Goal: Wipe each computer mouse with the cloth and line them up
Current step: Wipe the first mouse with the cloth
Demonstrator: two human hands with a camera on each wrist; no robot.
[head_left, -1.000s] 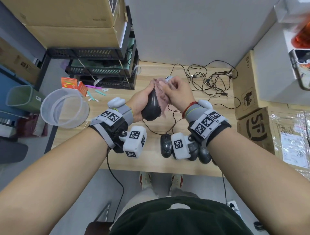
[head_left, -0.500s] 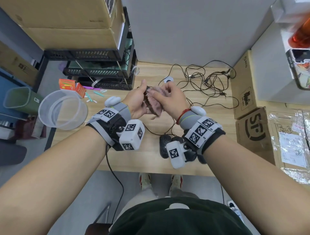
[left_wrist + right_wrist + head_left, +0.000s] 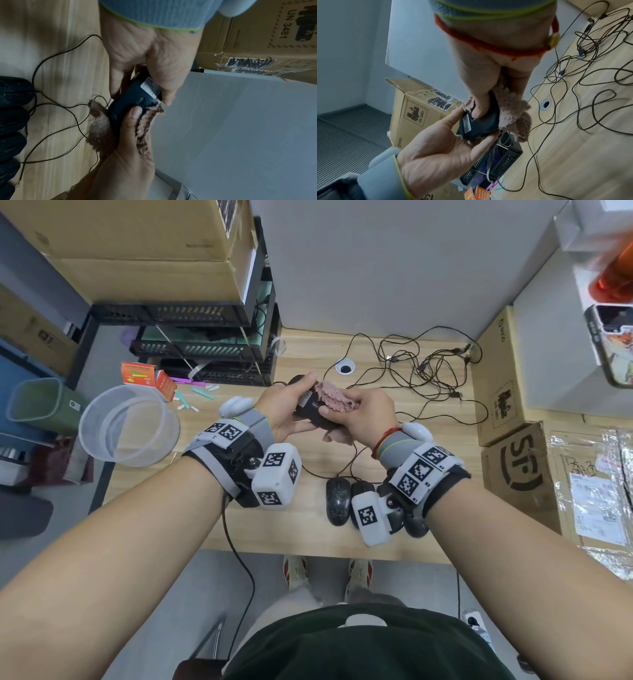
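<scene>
Wiping is under way on one mouse (image 3: 310, 409), gripped above the desk (image 3: 318, 537) by the left hand (image 3: 279, 414), underside showing, while the cloth (image 3: 337, 402) is clutched against it by the right hand (image 3: 366, 416). Several mice (image 3: 338, 505) are already lined up near the desk's front edge; how many remain cannot be told.

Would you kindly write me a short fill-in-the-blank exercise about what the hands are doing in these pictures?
1. The left hand holds a black ____.
2. The right hand presses a pink ____ against it.
3. The held mouse is turned so that its ____ with the white label shows.
4. The other mice lie on the ____ near the person.

Missing words: mouse; cloth; underside; desk
</scene>
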